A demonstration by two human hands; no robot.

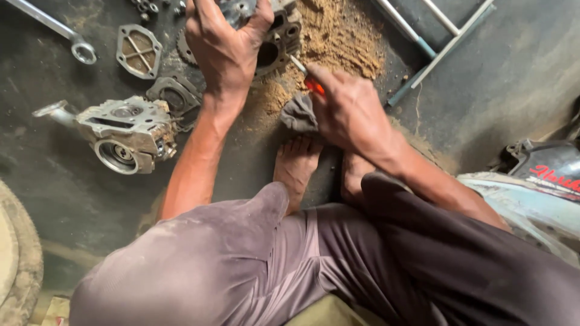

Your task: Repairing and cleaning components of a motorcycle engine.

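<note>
Nearest, the person's lap in grey-brown shorts (254, 259) fills the bottom of the view and hides most of both legs; only two bare feet (297, 166) show on the dark floor (66, 199). At the near left edge a tyre (15, 259) is cut off by the frame, and at the right a pale blue vehicle panel (531, 205) is only partly visible.

Farther on, the right hand (350, 111) is closed around a red-handled screwdriver (308, 78); most of the handle is buried in the fist, and the metal shaft points far-left, its tip hidden at the engine part. A grey rag (299, 115) lies just beside this hand, partly tucked under it.

The left hand (223, 48) spreads over a dark engine cylinder block (278, 42) at the far centre, fingers curled on its top; the fingertips run out of frame, so the grip is hard to read. Sawdust (344, 42) is heaped to its right.

Left of the arm sit a silver cylinder head (127, 133), a gasket (176, 93), a square cover plate (139, 51) and a spanner (60, 30), cut off at the top.
</note>
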